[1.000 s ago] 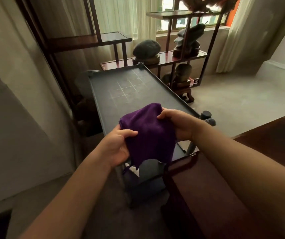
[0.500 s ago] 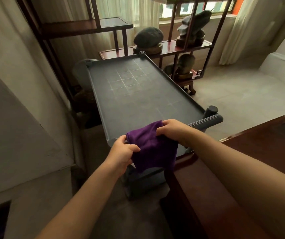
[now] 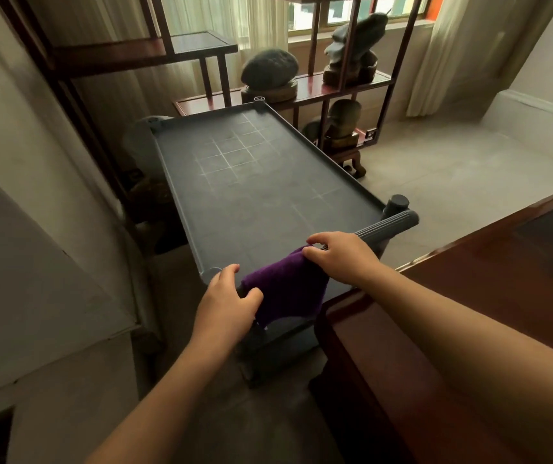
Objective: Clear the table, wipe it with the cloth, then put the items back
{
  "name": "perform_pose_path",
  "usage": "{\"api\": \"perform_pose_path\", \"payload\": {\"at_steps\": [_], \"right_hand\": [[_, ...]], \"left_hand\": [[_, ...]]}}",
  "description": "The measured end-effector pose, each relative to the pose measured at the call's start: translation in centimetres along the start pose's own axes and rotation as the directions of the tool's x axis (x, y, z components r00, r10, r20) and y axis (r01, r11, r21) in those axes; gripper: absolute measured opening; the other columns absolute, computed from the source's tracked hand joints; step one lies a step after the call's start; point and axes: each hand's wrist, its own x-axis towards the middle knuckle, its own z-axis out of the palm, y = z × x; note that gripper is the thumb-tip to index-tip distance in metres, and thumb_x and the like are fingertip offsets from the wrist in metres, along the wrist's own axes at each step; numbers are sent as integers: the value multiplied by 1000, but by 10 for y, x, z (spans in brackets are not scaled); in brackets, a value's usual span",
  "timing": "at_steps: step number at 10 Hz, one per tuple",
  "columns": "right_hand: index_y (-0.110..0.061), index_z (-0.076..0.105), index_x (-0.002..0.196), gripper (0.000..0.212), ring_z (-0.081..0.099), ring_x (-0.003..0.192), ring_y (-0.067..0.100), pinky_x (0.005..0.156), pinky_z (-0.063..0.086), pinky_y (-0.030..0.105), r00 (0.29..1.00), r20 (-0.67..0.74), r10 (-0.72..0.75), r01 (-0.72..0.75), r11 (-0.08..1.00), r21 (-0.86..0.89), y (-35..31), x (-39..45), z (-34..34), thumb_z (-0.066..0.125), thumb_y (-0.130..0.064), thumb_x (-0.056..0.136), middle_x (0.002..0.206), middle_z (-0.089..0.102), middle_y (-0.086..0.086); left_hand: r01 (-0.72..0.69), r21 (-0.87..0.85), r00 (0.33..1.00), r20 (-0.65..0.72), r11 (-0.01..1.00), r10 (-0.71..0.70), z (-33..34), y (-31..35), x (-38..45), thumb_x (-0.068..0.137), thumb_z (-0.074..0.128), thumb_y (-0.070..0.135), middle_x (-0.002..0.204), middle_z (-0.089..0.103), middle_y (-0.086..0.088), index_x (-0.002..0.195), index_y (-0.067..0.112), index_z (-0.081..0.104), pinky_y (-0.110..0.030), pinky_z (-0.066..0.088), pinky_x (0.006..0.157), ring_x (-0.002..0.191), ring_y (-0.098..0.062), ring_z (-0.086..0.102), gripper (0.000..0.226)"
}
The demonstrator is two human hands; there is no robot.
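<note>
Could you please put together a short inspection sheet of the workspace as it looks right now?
Surface: dark grey table with a raised rim and a faint pale grid; nothing stands on its top.
Job's things: purple cloth draped over the near edge by the ribbed handle bar.
Clutter: nothing seen on the table.
Grippers: left hand pinches the cloth's left end; right hand pinches its upper right end.
Cables: nothing seen.
Surroundings: dark wooden shelf behind with display stones on wooden bases; curtains at the window; glossy reddish wooden furniture on the right.
</note>
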Motion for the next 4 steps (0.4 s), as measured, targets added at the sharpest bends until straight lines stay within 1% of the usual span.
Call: {"api": "perform_pose_path", "payload": {"at_steps": [1, 2, 3, 4], "right_hand": [[-27, 63, 127, 40, 60, 102, 14, 75, 44, 29, 998, -59, -28, 27, 999, -29, 1, -7, -1, 46, -48, 97, 123, 68, -4], [-24, 63, 128, 43, 62, 108, 17, 77, 47, 30, 993, -111, -40, 33, 997, -63, 4, -15, -3, 48, -49, 97, 124, 68, -4], [-25, 68, 118, 37, 64, 103, 21, 77, 53, 35, 984, -163, -77, 49, 984, -169, 12, -28, -12, 50, -48, 95, 115, 70, -2], [-27, 69, 109, 31, 63, 102, 24, 73, 51, 36, 971, -235, -31, -17, 980, -199, 28, -43, -21, 49, -46, 94, 111, 69, 0]], "left_hand": [[-120, 196, 986, -89, 973, 140, -5, 10, 2, 93, 54, 38, 144, 49, -3, 142, 20, 44, -37, 46, 95, 123, -24, 53, 54], [-274, 256, 942, -123, 927, 312, -2, 31, 2, 95, 52, 39, 138, 57, -1, 137, 20, 51, -36, 50, 89, 116, -22, 59, 46], [-486, 235, 862, -33, 842, 506, 10, 58, 1, 95, 51, 36, 122, 66, 1, 128, 22, 59, -36, 55, 83, 102, -20, 64, 37], [-616, 231, 780, 40, 753, 625, 24, 92, -1, 94, 53, 34, 109, 70, -1, 116, 23, 65, -36, 53, 75, 90, -24, 65, 28]]}}
